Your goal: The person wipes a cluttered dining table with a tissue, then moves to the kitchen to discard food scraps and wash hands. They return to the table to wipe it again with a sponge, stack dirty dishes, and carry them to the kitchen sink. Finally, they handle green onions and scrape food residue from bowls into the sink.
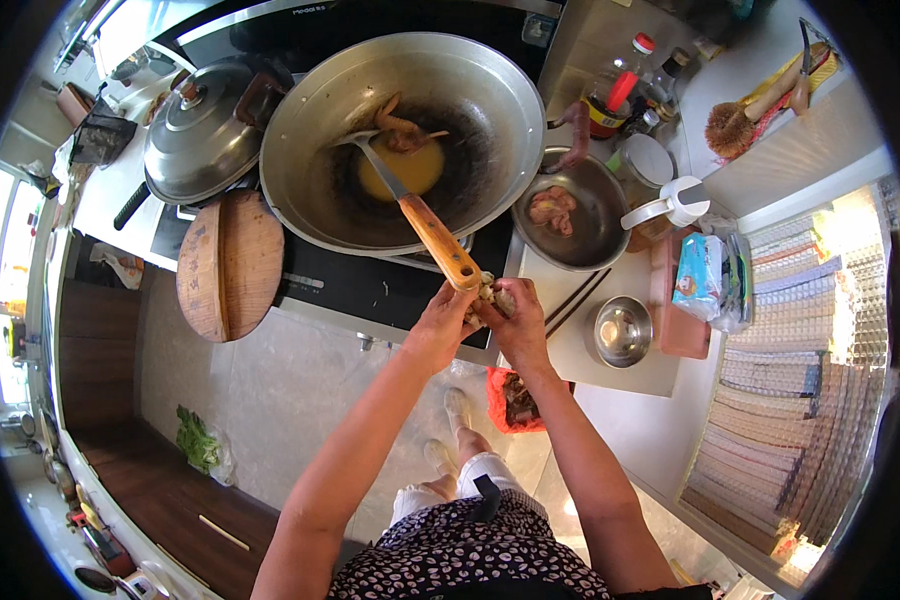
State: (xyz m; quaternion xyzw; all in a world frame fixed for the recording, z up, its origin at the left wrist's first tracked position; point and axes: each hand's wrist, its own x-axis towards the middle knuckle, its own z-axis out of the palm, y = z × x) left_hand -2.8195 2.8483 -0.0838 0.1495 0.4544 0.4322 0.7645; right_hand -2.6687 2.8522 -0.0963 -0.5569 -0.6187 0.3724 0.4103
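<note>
My left hand (441, 324) and my right hand (523, 321) meet in front of the stove, both gripping pale, lumpy food pieces (487, 298). Fingers cover part of them, so their exact kind cannot be told. Just above my left fingers ends the wooden handle of a metal spatula (429, 227), which leans over the rim of a large wok (300, 172). Its blade sits inside, by yellow liquid (409, 171) and a browned piece of meat (399, 124). Right of the wok, a metal bowl (604, 217) holds raw meat pieces (553, 210).
A round wooden lid (251, 262) stands left of the wok, below a lidded pan (206, 131). Chopsticks (579, 301), a small steel bowl (622, 330) and a white-lidded jug (671, 204) are at right. A red-lined bin (514, 401) and leafy greens (197, 441) are lower down.
</note>
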